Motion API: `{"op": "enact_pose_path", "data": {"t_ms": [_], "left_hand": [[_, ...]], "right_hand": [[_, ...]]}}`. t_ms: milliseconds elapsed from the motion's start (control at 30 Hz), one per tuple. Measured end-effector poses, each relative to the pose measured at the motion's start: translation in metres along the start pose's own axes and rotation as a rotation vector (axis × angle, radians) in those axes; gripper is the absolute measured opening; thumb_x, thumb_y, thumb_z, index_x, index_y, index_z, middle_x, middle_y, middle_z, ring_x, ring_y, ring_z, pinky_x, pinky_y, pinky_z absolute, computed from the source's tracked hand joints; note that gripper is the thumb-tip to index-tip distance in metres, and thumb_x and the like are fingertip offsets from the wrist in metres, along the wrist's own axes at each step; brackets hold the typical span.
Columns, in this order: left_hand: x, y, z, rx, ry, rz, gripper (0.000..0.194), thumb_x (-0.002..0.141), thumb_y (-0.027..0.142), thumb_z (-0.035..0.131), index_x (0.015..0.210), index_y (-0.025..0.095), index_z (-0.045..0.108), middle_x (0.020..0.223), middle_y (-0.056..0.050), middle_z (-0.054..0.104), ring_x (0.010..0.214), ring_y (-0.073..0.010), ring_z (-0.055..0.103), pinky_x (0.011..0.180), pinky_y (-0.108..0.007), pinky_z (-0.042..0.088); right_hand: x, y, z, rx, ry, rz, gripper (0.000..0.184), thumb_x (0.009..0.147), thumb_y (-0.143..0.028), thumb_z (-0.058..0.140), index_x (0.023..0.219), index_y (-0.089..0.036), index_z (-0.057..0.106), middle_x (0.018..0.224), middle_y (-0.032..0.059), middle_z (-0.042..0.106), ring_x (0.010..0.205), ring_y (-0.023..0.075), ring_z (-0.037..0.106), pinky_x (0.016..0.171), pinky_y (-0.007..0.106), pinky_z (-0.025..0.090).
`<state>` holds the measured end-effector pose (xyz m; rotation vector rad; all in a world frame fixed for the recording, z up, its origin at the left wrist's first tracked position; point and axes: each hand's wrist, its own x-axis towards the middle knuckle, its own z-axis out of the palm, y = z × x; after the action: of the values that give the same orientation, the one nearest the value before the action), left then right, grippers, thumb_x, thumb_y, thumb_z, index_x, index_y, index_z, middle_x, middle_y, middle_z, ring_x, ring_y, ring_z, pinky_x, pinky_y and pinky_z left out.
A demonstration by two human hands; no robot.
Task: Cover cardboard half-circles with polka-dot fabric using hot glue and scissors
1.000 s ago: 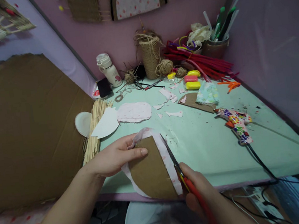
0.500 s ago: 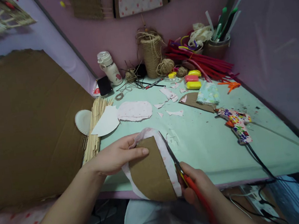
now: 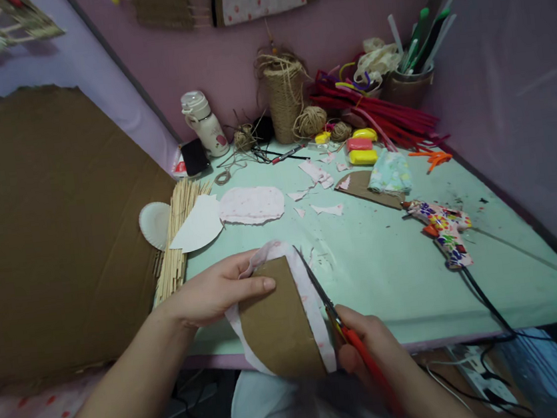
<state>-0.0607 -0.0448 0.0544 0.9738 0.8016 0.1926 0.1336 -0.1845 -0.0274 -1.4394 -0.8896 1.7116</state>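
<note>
My left hand [image 3: 236, 282] grips a half-round piece of brown cardboard [image 3: 279, 323], its thumb flat on the face and its other fingers hidden behind. Pale pink spotted fabric [image 3: 311, 312] lies behind the cardboard and sticks out past its edges as a border. My right hand [image 3: 360, 334] is closed round the red handles of a pair of scissors [image 3: 325, 296]. The blades point up and away, along the fabric's right edge near its top corner. Whether they touch the fabric is hard to make out.
Fabric scraps [image 3: 317, 174] and an oval fabric piece [image 3: 252, 205] lie beyond my hands. A flowered glue gun [image 3: 441, 227] with a cord rests at the right. Bamboo sticks [image 3: 177, 267] and a large cardboard sheet [image 3: 61, 247] are at the left. Twine [image 3: 287, 104] and a bottle [image 3: 206, 126] stand behind.
The view has tilted slightly. Both hands keep their holds; the cardboard and fabric have shifted a little left, and the scissor tips sit slightly farther left.
</note>
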Motion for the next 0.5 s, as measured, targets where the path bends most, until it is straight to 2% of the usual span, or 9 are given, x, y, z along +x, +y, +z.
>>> {"op": "enact_pose_path", "data": {"t_ms": [67, 167, 300, 400, 500], "left_hand": [[0.0, -0.001, 0.0, -0.003, -0.011, -0.005, 0.034, 0.082, 0.021, 0.071, 0.115, 0.02, 0.065, 0.105, -0.004, 0.072, 0.091, -0.015, 0.067, 0.081, -0.026, 0.05], [-0.001, -0.001, -0.001, -0.006, -0.017, -0.007, 0.036, 0.082, 0.021, 0.071, 0.117, 0.021, 0.064, 0.104, -0.004, 0.073, 0.09, -0.014, 0.067, 0.079, -0.024, 0.051], [0.002, -0.002, -0.004, -0.043, 0.002, 0.004, 0.034, 0.08, 0.02, 0.072, 0.114, 0.018, 0.065, 0.101, -0.005, 0.074, 0.091, -0.0151, 0.068, 0.08, -0.024, 0.051], [0.009, -0.004, -0.01, -0.13, 0.017, 0.015, 0.031, 0.078, 0.017, 0.074, 0.108, 0.017, 0.066, 0.099, -0.007, 0.075, 0.088, -0.0164, 0.07, 0.08, -0.026, 0.052], [0.021, -0.007, -0.015, -0.205, 0.036, 0.045, 0.032, 0.074, 0.016, 0.076, 0.105, 0.015, 0.067, 0.098, -0.009, 0.075, 0.086, -0.0182, 0.071, 0.08, -0.028, 0.053]], "right_hand": [[0.001, 0.002, 0.0, -0.015, 0.003, 0.003, 0.021, 0.065, -0.032, 0.058, 0.06, -0.022, 0.041, 0.049, -0.0066, 0.041, 0.049, 0.0095, 0.033, 0.045, 0.023, 0.017], [0.004, 0.01, -0.003, -0.039, 0.024, -0.077, 0.033, 0.066, -0.046, 0.063, 0.062, -0.023, 0.039, 0.051, -0.0063, 0.042, 0.047, 0.0098, 0.033, 0.043, 0.023, 0.019], [0.005, 0.005, -0.024, -0.114, 0.144, -0.231, 0.043, 0.069, -0.061, 0.059, 0.064, -0.025, 0.038, 0.052, -0.0058, 0.043, 0.046, 0.0107, 0.034, 0.042, 0.024, 0.024], [0.006, -0.015, -0.044, -0.316, 0.271, -0.267, 0.039, 0.075, -0.054, 0.061, 0.063, -0.024, 0.04, 0.052, -0.0051, 0.045, 0.049, 0.0116, 0.039, 0.046, 0.024, 0.03], [0.011, -0.036, -0.052, -0.365, 0.32, -0.303, 0.03, 0.077, -0.045, 0.064, 0.067, -0.023, 0.045, 0.058, -0.0038, 0.054, 0.053, 0.0131, 0.046, 0.051, 0.025, 0.037]]}}
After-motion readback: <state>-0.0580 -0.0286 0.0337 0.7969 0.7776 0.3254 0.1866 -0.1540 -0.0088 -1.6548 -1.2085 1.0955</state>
